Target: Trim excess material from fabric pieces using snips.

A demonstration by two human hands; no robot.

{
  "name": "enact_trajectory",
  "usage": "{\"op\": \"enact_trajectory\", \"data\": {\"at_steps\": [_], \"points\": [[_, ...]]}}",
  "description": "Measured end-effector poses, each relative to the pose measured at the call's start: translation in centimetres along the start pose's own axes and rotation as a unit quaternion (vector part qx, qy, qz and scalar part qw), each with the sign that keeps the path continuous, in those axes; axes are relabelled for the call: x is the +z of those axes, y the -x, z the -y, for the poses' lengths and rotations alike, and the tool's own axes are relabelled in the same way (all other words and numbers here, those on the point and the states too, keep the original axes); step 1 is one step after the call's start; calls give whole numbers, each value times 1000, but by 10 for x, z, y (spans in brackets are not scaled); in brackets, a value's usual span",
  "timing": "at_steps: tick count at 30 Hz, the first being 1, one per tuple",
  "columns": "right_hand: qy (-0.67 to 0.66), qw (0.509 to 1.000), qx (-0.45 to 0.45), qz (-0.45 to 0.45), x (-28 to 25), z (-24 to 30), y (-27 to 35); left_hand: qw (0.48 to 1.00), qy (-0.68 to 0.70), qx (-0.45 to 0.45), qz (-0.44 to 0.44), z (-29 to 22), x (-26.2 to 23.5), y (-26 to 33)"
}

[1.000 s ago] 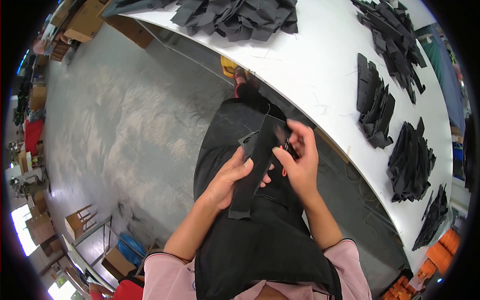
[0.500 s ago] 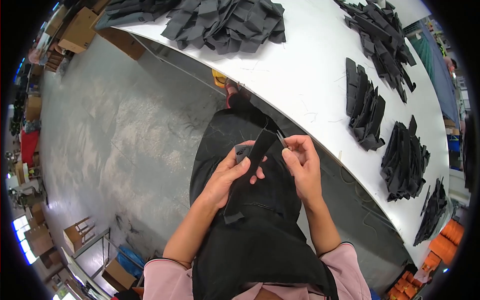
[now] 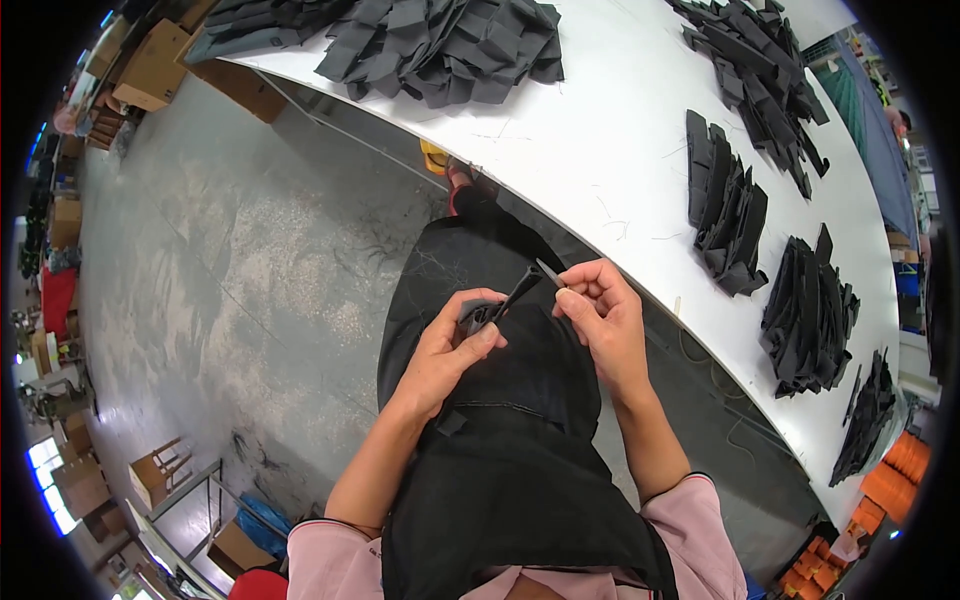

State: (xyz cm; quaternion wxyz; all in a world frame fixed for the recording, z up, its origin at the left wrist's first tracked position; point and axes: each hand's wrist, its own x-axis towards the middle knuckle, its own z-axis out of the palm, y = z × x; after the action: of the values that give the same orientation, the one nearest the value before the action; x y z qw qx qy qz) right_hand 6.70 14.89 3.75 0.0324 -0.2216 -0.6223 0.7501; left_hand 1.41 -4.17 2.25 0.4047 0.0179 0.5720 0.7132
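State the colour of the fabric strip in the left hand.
The fabric strip is dark grey to black; head view.

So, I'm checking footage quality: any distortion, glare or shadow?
In the head view, the white table bows along its edge; a window at lower left glares white; the floor beneath is shadowed; the dark strip barely contrasts with the apron.
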Motion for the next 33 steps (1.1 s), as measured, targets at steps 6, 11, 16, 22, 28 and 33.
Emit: {"op": "enact_trajectory", "data": {"at_steps": [6,11,16,22,28,33], "points": [[68,990,-113,-56,7,-11,5,1000,9,4,-9,-3,4,0],[144,964,-220,-46,14,-29,3,982,165,-73,53,-9,11,3],[-40,997,-48,-36,15,-28,-2,969,-206,120,-68,-2,7,3],[-95,995,-8,-14,16,-25,2,819,-476,263,-181,1,15,3],[-214,970,111,17,22,-11,-19,984,-139,83,72,3,-7,6],[-182,970,133,92,26,-22,-28,974,130,-13,185,1,-15,6]]}}
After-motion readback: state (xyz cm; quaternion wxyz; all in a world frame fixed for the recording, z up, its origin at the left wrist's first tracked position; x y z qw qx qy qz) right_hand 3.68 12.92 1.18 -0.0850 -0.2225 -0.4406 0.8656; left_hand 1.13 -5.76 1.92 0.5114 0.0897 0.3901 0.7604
